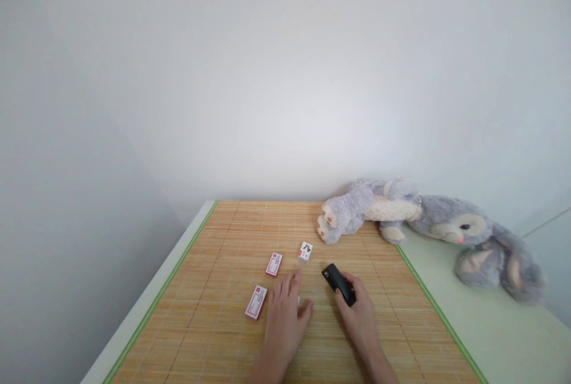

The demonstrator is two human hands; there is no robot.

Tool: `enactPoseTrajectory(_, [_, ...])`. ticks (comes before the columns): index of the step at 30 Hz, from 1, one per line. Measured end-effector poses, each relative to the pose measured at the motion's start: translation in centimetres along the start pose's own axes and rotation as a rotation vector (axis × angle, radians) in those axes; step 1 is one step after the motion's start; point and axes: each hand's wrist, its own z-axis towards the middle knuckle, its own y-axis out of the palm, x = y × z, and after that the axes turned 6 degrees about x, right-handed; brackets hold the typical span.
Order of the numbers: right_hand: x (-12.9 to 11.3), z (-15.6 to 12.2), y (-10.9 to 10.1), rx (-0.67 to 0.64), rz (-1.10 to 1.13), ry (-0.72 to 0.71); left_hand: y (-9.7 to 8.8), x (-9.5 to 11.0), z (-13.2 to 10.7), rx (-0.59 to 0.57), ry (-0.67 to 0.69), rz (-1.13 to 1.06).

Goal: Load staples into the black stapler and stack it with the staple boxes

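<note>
Near box [256, 302] and far box [274, 264] lie left of the left hand [284, 307], whose thumb and fingers spread loosely over a mostly hidden pale object [299, 299], held or not I cannot tell. Beyond its fingertips sits a small carton [306, 251]. Rightmost, the right hand [360, 315] closes around the rear of a black stapler [335, 279] jutting forward-left from that grip; handling it seems the present step, and the next move calls for keeping that hold steady.

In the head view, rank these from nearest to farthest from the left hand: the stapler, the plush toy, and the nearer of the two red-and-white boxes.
From the left hand:
1. Red-and-white box: just beside it, on its left.
2. Stapler: to its right, in the right hand.
3. Plush toy: beyond, at the back right.
</note>
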Motion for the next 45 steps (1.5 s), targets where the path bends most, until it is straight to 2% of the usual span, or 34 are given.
enactPoseTrajectory(3, [-0.4,0.5,-1.3,-0.102,-0.010,-0.035,-0.7,-0.7,-1.3,-0.008,-0.065,-0.008])
enactPoseTrajectory(6, [-1.3,1.2,-1.4,-0.221,-0.005,-0.080,-1.9,-1.3,-3.1,-0.088,0.008,-0.048])
enactPoseTrajectory(10, [-3.5,2.0,0.5,-0.397,0.036,-0.155,-2.8,-1.7,-4.6,-0.143,0.082,-0.094])
enactPoseTrajectory(16, [-6.1,2.8,3.3,-0.576,0.176,-0.178,-2.2,-1.5,-4.6,-0.134,0.076,-0.016])
enactPoseTrajectory(20, [-5.5,3.9,2.5,-0.579,0.320,-0.073,-1.7,-1.3,-4.5,-0.100,0.058,0.021])
enactPoseTrajectory(26, [-1.9,4.5,-2.7,-0.406,0.472,0.154,-1.6,-1.5,-4.4,-0.091,0.060,0.002])
enactPoseTrajectory(31, [0.7,2.5,-4.8,-0.328,0.501,0.390,-1.6,-1.6,-3.5,-0.107,0.081,-0.031])
enactPoseTrajectory(34, [0.8,0.9,-5.4,-0.342,0.493,0.495,-2.1,-2.0,-3.5,-0.115,0.110,-0.079])
enactPoseTrajectory(37, [0.2,-1.2,-5.6,-0.361,0.471,0.564,-2.8,-3.0,-4.6,-0.066,0.058,-0.102])
enactPoseTrajectory(39, [-0.4,-3.1,-5.0,-0.414,0.473,0.616,-3.2,-3.6,-5.6,-0.034,-0.014,-0.078])
enactPoseTrajectory(41, [-1.0,-5.1,-3.5,-0.523,0.486,0.672,-3.5,-3.8,-6.2,-0.051,-0.054,-0.055])
enactPoseTrajectory(43, [-1.5,-6.7,-1.7,-0.628,0.470,0.683,-3.5,-3.1,-6.1,-0.115,-0.034,-0.068])
enactPoseTrajectory(45, [-1.7,-7.5,-0.3,-0.673,0.431,0.654,-3.3,-1.8,-5.5,-0.177,0.016,-0.107])
